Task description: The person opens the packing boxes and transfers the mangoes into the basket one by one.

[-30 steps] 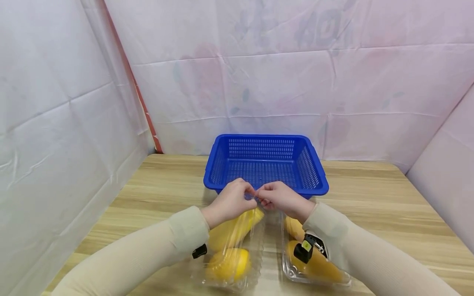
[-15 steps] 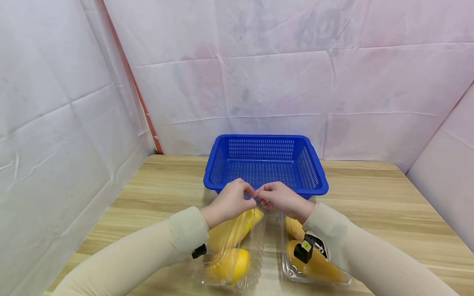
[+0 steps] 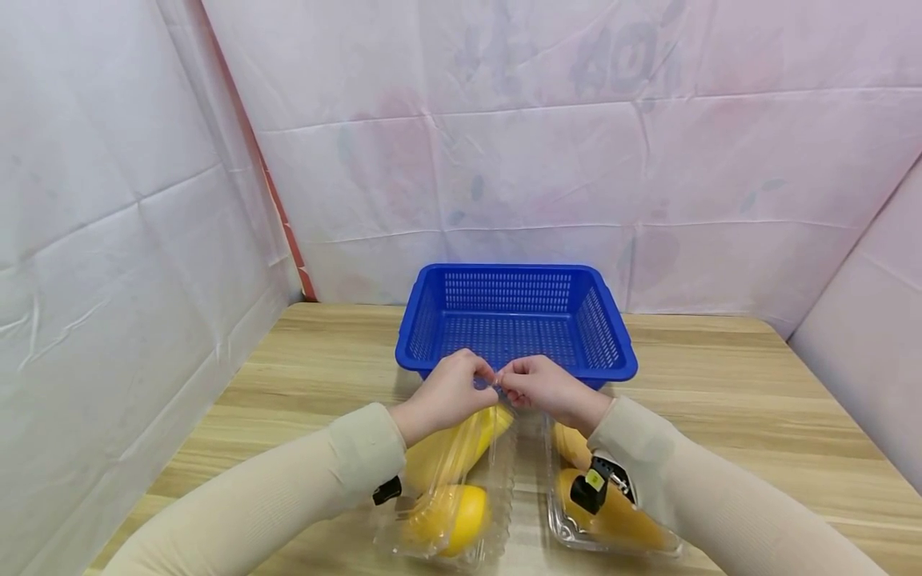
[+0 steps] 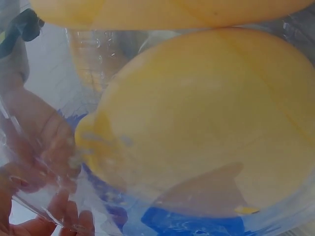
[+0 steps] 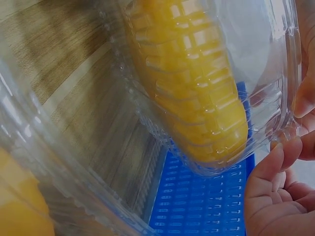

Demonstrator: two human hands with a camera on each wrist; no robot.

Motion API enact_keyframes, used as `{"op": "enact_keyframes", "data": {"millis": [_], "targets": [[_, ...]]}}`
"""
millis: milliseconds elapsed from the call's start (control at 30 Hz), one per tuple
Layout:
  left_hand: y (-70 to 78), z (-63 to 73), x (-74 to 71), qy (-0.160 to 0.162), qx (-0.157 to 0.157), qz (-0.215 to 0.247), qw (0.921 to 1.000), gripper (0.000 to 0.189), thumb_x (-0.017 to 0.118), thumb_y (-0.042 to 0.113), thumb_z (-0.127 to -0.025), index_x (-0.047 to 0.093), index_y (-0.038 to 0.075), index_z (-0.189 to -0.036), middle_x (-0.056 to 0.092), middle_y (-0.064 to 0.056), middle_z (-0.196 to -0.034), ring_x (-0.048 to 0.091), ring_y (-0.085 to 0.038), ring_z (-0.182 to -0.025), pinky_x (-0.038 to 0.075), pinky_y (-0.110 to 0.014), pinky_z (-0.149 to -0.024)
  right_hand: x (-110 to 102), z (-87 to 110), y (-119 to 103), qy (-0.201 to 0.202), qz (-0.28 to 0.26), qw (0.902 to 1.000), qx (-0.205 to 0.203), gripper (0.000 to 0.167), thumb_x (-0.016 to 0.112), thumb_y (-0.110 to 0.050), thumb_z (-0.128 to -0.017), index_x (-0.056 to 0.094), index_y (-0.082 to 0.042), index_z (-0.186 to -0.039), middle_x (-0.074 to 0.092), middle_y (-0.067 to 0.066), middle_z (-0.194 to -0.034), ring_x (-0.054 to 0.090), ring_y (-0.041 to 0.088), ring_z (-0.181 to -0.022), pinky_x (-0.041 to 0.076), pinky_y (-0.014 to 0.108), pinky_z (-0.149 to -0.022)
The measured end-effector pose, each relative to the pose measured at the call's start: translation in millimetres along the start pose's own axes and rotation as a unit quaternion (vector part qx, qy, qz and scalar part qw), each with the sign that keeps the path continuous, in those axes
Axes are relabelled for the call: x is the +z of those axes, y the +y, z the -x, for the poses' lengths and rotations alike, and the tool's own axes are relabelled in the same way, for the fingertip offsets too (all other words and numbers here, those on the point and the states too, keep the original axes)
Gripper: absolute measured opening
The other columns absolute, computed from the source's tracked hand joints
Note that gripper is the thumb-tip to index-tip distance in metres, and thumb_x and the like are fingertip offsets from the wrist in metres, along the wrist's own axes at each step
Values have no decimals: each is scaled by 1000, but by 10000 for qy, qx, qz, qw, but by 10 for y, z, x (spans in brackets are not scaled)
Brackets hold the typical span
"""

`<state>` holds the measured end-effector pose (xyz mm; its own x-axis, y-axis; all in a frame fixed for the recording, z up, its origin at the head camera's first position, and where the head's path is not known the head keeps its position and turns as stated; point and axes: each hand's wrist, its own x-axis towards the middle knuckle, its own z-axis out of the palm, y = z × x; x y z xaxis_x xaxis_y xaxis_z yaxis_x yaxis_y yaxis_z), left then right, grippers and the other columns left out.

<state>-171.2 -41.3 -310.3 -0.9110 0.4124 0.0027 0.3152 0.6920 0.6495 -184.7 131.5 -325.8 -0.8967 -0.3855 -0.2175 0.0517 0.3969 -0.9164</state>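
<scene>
Both hands meet just in front of the blue basket, over the far end of a clear plastic clamshell box (image 3: 504, 492). My left hand (image 3: 450, 396) pinches the box's far edge. Beside it, my right hand (image 3: 546, 390) pinches the same rim with thumb and forefinger; the right wrist view shows these fingers at the box corner (image 5: 283, 132). Inside lie a long yellow fruit (image 3: 464, 448), its kind unclear, and a rounder yellow fruit (image 3: 461, 520). Through the plastic, the left wrist view shows a large yellow fruit (image 4: 206, 123) with a knobbed, lemon-like tip.
A blue slotted basket (image 3: 615, 373) stands at the back of the wooden table (image 3: 727, 384). Under my right forearm is a second clear box (image 3: 565, 528) with several orange-yellow fruits (image 3: 623, 520). White cloth walls (image 3: 533, 176) enclose the back and sides.
</scene>
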Motion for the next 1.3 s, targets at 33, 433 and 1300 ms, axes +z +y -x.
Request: {"op": "enact_keyframes", "data": {"millis": [33, 433, 1300], "targets": [[0, 1, 0, 1, 1, 6, 10000, 13, 64, 14, -83, 68, 8, -94, 55, 0, -96, 52, -14, -86, 48, -29, -77, 0, 2, -3, -2, 6, 10000, 2, 20, 49, -12, -94, 62, 2, -87, 51, 5, -75, 46, 18, -71, 42, 32, -68], [-7, -1, -8, -39, 5, 76, 10000, 12, 63, 13, -83, 68, 7, -93, 55, 0, -96, 53, -15, -88, 49, -29, -78, 15, 38, -27, -49, 44, 10000, -21, 20, 50, -14, -95, 60, 1, -87, 49, 4, -72, 46, 17, -70, 40, 31, -66], [13, -23, -30, -59, -121, 334, 9994, 13, 64, 15, -84, 69, 7, -94, 55, 0, -95, 54, -15, -90, 49, -30, -79, -19, 19, 57, -174, -186, 9995, -164, 22, 47, -11, -96, 61, 5, -95, 52, 6, -77, 48, 17, -73, 44, 30, -71]]}}
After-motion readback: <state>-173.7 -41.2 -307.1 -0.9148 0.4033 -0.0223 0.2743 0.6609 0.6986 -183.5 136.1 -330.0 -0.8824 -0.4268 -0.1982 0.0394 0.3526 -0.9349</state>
